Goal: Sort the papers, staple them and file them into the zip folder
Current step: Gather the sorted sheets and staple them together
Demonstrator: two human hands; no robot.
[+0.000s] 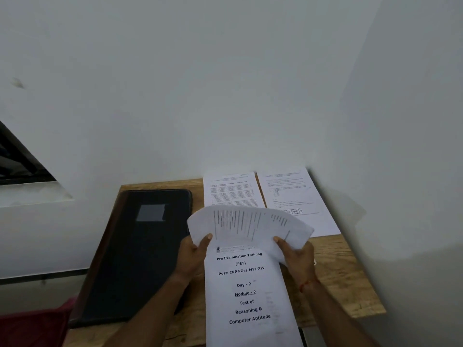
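- The left hand point(194, 254) grips a sheaf of papers point(250, 226) at its left near edge; the thumb point(208, 237) lies on top of the sheets and the fingers are curled beneath, out of sight
- The right hand point(297, 254) grips the same sheaf at its right near edge, thumb pressed on top and fingers curled under; a red thread point(309, 284) circles that wrist
- The sheaf is held above the table point(350, 276), roughly at its middle; it bows upward in an arch between the two hands, and its printed lines run away from the viewer; the print is too blurred to read
- A cover sheet point(246, 296) runs from under the sheaf toward the viewer, between the two forearms; it reads "Pre Examination Training (PET)", "Day - 2", "Module - 2", "Test of Reasoning & Computer Aptitude"; whether it rests on the table or belongs to the held bundle cannot be told
- The zip folder point(140, 254), black with a pale rectangular patch near its far end, lies flat on the left part of the table, just beside the left forearm; it looks closed
- Two printed pages lie flat at the far edge of the table, side by side with a narrow strip of wood between them; the nearer-left page point(231, 191) is dense with text, and the far-right page point(295, 196) has sparser text and a small grid; the raised sheaf hides the near ends of both
- The table is light wood and stands in a corner against a white wall point(225, 83); a dark framed opening point(15, 159) shows at the left; something red point(32, 326) sits low at the left edge
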